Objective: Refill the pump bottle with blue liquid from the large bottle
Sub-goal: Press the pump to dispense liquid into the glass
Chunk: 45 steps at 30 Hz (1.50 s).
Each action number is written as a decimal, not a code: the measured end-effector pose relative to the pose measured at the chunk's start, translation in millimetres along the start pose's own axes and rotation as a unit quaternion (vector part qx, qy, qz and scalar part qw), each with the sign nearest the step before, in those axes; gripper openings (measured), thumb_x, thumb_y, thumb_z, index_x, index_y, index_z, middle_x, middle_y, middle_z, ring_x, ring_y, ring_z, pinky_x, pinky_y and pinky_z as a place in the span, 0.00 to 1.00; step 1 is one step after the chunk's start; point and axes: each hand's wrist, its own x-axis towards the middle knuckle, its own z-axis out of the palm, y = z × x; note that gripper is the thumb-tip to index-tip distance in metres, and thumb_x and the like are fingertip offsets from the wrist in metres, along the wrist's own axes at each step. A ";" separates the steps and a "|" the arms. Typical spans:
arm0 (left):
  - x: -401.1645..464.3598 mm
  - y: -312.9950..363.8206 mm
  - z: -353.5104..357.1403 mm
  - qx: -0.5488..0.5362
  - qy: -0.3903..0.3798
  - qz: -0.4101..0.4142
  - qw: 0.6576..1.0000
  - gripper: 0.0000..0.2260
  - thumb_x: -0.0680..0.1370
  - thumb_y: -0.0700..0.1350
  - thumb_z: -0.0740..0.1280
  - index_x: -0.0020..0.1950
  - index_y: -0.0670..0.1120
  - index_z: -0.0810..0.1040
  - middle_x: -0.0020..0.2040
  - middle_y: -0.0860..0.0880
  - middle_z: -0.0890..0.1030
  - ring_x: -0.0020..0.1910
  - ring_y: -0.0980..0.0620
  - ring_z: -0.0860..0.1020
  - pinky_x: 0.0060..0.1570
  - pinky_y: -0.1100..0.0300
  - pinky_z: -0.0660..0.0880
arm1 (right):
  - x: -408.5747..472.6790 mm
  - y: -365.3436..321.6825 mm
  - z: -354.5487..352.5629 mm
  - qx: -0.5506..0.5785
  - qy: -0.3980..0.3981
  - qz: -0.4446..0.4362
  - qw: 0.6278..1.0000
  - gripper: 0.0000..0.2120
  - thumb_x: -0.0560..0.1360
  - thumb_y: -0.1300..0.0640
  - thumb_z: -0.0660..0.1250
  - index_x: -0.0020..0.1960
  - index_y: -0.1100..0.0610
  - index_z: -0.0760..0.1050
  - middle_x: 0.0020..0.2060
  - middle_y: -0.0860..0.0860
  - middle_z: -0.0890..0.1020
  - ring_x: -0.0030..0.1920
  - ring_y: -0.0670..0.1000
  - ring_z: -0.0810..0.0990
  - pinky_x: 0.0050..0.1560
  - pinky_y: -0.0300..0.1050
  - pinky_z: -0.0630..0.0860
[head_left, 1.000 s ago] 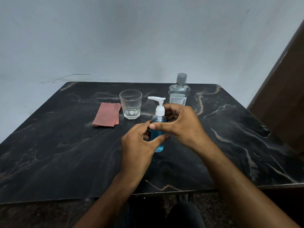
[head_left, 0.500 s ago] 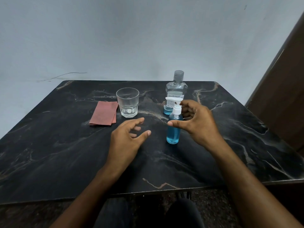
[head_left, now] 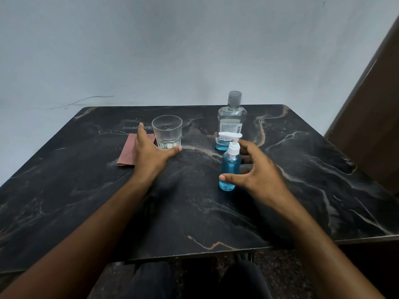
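Note:
The small pump bottle [head_left: 231, 167] stands upright on the black marble table [head_left: 194, 216], nearly full of blue liquid, with its white pump head on. My right hand [head_left: 259, 175] is spread around it, thumb in front of its lower part, fingers apart behind and to the right; it does not look clamped. Just behind stands the large clear bottle [head_left: 232, 117], capped, with only a little blue liquid at its bottom. My left hand [head_left: 149, 152] reaches to the empty glass [head_left: 167, 130], fingers along its left side and thumb at its base.
A folded reddish cloth [head_left: 126, 156] lies left of the glass, partly under my left hand. A dark wooden panel [head_left: 371, 126] rises past the table's right edge. A pale wall stands behind the table.
My left hand has moved forward and left from the table's middle to the glass. My right hand has slid down from the pump bottle's neck and spread open. The bottle stands where it was.

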 end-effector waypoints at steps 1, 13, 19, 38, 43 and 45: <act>5.2 -1.5 4.3 -0.016 -0.006 -0.011 1.000 0.60 0.63 0.51 0.85 0.84 0.47 0.48 0.81 0.44 0.63 0.79 0.46 0.63 0.77 0.47 0.63 | -1.3 1.3 0.5 0.002 0.000 0.003 1.000 0.42 0.63 0.56 0.83 0.72 0.47 0.68 0.61 0.43 0.78 0.59 0.43 0.77 0.59 0.45 0.79; 21.6 -6.6 28.4 -0.047 0.053 -0.005 0.998 0.43 0.62 0.58 0.84 0.71 0.48 0.70 0.64 0.49 0.80 0.62 0.49 0.79 0.64 0.49 0.78 | -7.3 10.6 14.9 0.045 0.010 0.026 0.999 0.39 0.65 0.50 0.82 0.71 0.48 0.68 0.61 0.40 0.78 0.61 0.41 0.77 0.62 0.44 0.78; 19.3 -1.5 21.3 -0.037 0.070 -0.005 0.997 0.38 0.62 0.56 0.84 0.69 0.49 0.74 0.60 0.49 0.81 0.58 0.50 0.80 0.56 0.57 0.78 | -3.8 13.5 23.1 0.030 0.029 0.024 0.999 0.43 0.66 0.52 0.81 0.75 0.47 0.63 0.60 0.39 0.75 0.61 0.44 0.76 0.60 0.38 0.75; -98.9 21.9 -13.9 -0.011 -0.065 0.199 0.978 0.39 0.61 0.62 0.78 0.70 0.55 0.74 0.58 0.57 0.81 0.60 0.57 0.80 0.58 0.55 0.81 | -21.0 0.6 9.7 0.060 0.048 -0.058 0.995 0.44 0.70 0.65 0.73 0.76 0.39 0.58 0.53 0.43 0.82 0.46 0.48 0.84 0.49 0.47 0.84; -99.8 22.5 -13.6 -0.002 -0.063 0.235 0.970 0.39 0.62 0.60 0.76 0.72 0.50 0.74 0.58 0.53 0.81 0.60 0.53 0.80 0.61 0.54 0.79 | -22.6 -7.8 2.4 0.057 0.040 -0.109 0.992 0.50 0.68 0.68 0.72 0.75 0.31 0.54 0.47 0.33 0.81 0.38 0.46 0.82 0.37 0.40 0.82; -98.9 20.8 -12.6 0.011 -0.065 0.256 0.964 0.40 0.63 0.59 0.76 0.72 0.48 0.73 0.59 0.52 0.81 0.61 0.51 0.80 0.62 0.54 0.78 | -23.3 -10.9 2.1 0.040 0.038 -0.120 0.991 0.47 0.69 0.68 0.72 0.73 0.31 0.57 0.50 0.23 0.77 0.45 0.37 0.82 0.40 0.37 0.83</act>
